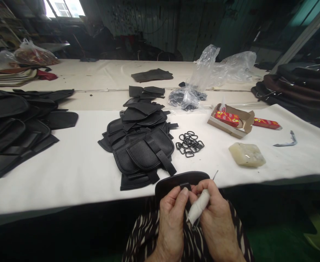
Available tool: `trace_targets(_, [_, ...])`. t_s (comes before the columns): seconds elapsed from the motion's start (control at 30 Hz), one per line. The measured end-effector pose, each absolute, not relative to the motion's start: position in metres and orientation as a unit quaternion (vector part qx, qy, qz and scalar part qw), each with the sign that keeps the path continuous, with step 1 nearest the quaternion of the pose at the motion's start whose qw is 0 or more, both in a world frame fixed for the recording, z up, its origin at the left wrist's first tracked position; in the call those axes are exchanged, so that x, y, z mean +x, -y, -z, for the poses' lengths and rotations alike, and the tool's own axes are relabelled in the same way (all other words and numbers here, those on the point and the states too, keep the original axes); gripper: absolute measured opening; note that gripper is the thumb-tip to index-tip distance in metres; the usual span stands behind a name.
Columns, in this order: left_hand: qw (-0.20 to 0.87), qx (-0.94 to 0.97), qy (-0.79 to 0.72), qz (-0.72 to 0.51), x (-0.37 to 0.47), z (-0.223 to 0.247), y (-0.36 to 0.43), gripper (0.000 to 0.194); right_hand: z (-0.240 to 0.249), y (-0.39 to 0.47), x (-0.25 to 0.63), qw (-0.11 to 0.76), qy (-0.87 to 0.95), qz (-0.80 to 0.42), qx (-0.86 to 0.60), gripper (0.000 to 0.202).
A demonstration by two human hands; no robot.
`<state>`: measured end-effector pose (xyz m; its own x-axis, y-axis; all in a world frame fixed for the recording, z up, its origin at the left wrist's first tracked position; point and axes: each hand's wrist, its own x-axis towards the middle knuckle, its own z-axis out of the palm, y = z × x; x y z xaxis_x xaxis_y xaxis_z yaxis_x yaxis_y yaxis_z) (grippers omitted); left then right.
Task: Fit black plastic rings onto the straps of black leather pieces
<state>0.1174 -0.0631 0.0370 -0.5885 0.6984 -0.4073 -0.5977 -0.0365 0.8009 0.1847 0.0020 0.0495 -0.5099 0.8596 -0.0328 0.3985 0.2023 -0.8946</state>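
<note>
Head-worn view looks forward (and down, close).

Black rounded leathery pieces (149, 151) lie mid-frame; black metal D-rings (189, 144) just right; brown rectangular cardboard box (226, 131) upper right of those.

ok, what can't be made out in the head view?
All head view:
Black strap, lower end: hidden by left hand and right hand.
Left pile of black pieces: cut off by left edge.
Red box, small print: too small.
Clear bag, exact contents: glare, creased plastic.
</note>
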Motion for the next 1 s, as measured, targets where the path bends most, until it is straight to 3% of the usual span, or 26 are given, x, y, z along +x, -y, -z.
trace_targets(0.6, [0.440, -0.051, -0.545, -0.712, 0.113, -0.040, 0.058, 0.028, -0.044, 0.001, 0.184, 0.272, 0.760, -0.431, -0.404, 0.015])
trace_targets(0.77, [0.453, -0.028, -0.524, -0.721, 0.110, -0.041, 0.056, 0.028, -0.032, 0.003, 0.190, 0.373, 0.807, -0.319, -0.328, 0.004])
trace_targets(1.0, [0.437, -0.041, -0.533, -0.723, 0.108, -0.037, 0.057, 0.027, -0.022, -0.004, 0.197, 0.450, 0.870, -0.164, -0.118, 0.013])
